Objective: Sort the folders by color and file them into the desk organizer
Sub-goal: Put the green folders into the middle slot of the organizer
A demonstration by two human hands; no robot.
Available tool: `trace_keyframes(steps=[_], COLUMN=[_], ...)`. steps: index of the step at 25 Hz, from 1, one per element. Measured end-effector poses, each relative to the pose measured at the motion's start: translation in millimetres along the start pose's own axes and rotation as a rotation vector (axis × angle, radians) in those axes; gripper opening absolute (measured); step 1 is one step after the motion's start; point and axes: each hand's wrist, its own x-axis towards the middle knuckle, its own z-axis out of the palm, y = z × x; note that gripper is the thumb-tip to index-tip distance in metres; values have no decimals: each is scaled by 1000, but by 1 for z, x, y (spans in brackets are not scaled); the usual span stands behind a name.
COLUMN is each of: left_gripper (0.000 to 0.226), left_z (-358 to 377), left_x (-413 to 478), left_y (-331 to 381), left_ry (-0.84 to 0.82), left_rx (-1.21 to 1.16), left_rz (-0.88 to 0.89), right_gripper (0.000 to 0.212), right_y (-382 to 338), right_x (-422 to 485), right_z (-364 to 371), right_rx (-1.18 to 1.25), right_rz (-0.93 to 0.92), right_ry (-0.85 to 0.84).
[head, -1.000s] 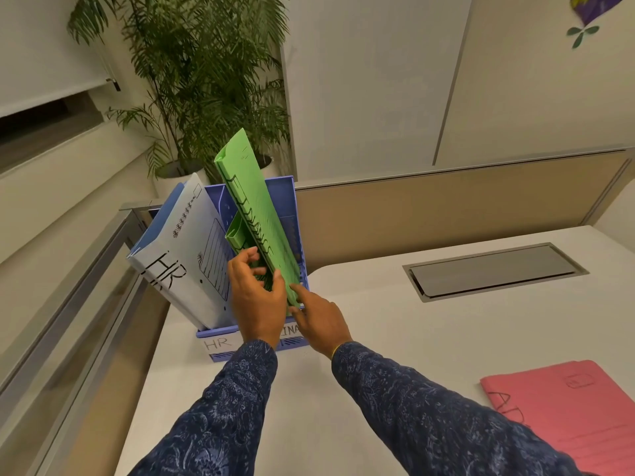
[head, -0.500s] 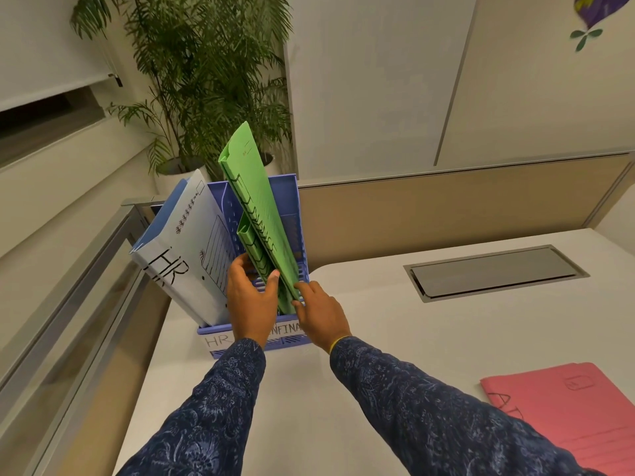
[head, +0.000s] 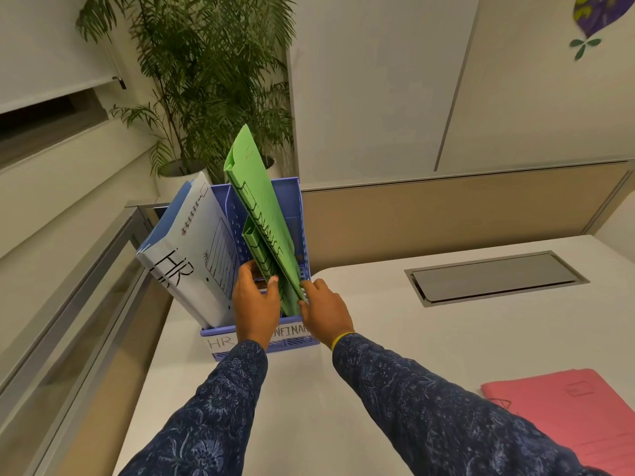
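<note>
A purple-blue desk organizer (head: 292, 214) stands at the desk's far left corner, with paper labels on its front. A light blue folder marked HR (head: 192, 255) leans in its left slot. Two green folders sit in the right slot: a tall one (head: 261, 207) marked FINANCE and a shorter one (head: 256, 245) beside it. My left hand (head: 256, 304) grips the shorter green folder's lower edge. My right hand (head: 324, 310) pinches the tall green folder's bottom edge. A pink folder (head: 563, 417) lies flat at the desk's right front.
A potted palm (head: 206, 80) stands behind the organizer. A grey cable hatch (head: 494, 276) is set into the white desk (head: 412, 338). A beige partition (head: 446, 207) runs along the back, and a glass rail (head: 68, 304) borders the left.
The tall green folder has slid a little lower into the right slot and stands steeper. Both hands stayed at its base.
</note>
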Motion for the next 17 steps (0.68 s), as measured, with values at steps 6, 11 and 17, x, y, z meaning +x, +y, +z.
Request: trace_keyframes(steps=[6,11,17], left_gripper=[33,30,29], left_z=[0,-2,-3], left_x=[-1,0,-4], left_y=[-1,-4,-4], left_ry=[-12,-6,-13], left_rx=[-9,-15,-1], left_rz=[-14,-12,-2], right_gripper=[38,59,67], right_y=[-1,-7,-8], right_x=[16,12,6], right_z=[-10,-10,-12], right_rx=[36,33,3], right_rz=[117,73,47], right_ry=[-97,-116,-121])
